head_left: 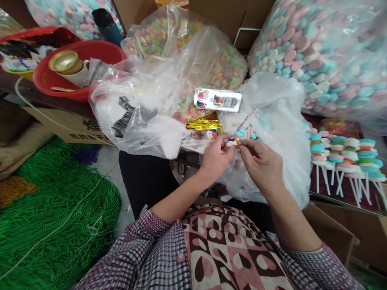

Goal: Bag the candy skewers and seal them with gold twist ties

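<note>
Both hands, left (215,155) and right (260,163), pinch one candy (232,141); a slip could drop it into the bag (278,121).

Bench (335,192): dark red top, right of the white plastic bag (278,121).
On bench: rows of pastel candy lollipops (341,155), sticks toward the near edge.
Behind the lollipops: big clear sack of pastel candy discs (317,52).

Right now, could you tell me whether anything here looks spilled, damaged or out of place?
Nothing looks spilled or damaged. The bags of candy are bulging but closed, and the finished lollipops lie in a tidy row. Both hands, left hand and right hand, pinch one small candy piece.
</note>
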Demonstrator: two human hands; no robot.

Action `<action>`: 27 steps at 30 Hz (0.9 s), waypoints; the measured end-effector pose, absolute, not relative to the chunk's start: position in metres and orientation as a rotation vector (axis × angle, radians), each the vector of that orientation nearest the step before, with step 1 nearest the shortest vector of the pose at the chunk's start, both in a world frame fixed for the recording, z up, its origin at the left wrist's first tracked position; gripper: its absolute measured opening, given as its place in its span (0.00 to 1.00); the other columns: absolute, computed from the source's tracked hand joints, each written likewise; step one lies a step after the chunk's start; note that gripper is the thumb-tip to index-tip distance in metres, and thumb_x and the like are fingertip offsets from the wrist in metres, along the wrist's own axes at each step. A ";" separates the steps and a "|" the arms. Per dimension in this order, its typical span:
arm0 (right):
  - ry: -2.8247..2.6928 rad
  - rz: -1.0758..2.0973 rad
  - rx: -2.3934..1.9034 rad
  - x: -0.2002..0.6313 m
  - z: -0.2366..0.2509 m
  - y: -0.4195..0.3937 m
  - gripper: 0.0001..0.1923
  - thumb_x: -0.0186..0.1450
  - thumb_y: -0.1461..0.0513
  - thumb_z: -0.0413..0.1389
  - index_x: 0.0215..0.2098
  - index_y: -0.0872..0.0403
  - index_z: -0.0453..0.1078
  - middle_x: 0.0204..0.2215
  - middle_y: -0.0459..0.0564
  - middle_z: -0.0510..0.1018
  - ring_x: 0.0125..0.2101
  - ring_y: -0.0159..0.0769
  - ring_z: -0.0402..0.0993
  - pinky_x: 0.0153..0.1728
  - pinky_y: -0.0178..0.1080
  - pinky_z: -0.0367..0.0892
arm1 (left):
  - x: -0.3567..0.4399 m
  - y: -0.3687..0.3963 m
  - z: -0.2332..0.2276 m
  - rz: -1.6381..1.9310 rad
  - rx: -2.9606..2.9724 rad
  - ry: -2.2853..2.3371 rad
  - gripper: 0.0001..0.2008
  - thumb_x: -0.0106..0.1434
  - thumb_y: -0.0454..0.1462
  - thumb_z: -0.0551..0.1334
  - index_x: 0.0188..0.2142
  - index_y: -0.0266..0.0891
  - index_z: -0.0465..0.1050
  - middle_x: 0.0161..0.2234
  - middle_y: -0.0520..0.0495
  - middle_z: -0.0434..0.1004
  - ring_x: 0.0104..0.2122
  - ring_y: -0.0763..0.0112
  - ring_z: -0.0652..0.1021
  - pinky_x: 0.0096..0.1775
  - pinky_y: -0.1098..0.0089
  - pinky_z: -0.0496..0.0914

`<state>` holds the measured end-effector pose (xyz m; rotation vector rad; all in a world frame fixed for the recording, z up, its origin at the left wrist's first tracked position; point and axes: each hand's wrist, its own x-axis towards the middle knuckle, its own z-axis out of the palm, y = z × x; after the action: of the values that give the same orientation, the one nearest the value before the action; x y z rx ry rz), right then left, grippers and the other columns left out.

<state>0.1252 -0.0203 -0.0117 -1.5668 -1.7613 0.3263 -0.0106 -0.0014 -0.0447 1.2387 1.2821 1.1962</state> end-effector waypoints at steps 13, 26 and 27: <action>-1.532 0.699 -1.729 0.124 -0.012 -0.015 0.11 0.61 0.56 0.56 0.31 0.54 0.76 0.22 0.46 0.79 0.23 0.35 0.74 0.26 0.36 0.67 | -0.009 -0.008 -0.040 1.203 1.409 1.303 0.15 0.60 0.30 0.61 0.47 0.42 0.74 0.47 0.45 0.81 0.45 0.65 0.79 0.49 0.65 0.70; -1.674 0.526 -1.693 0.121 -0.019 -0.016 0.05 0.57 0.59 0.53 0.26 0.51 0.69 0.18 0.45 0.74 0.19 0.33 0.67 0.22 0.36 0.63 | -0.011 -0.001 -0.039 1.111 1.027 1.151 0.14 0.59 0.32 0.62 0.46 0.41 0.76 0.39 0.48 0.80 0.35 0.70 0.77 0.42 0.66 0.71; -1.630 0.598 -1.685 0.124 -0.020 -0.016 0.06 0.58 0.59 0.54 0.28 0.51 0.70 0.19 0.44 0.74 0.19 0.33 0.67 0.22 0.35 0.63 | -0.012 -0.001 -0.037 1.087 0.929 1.034 0.14 0.60 0.33 0.62 0.46 0.41 0.76 0.39 0.48 0.80 0.34 0.71 0.77 0.41 0.67 0.71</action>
<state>0.1244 -0.0157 -0.0201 -1.6848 -1.6304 0.5985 -0.0122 -0.0009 -0.0375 0.9287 1.0335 1.0873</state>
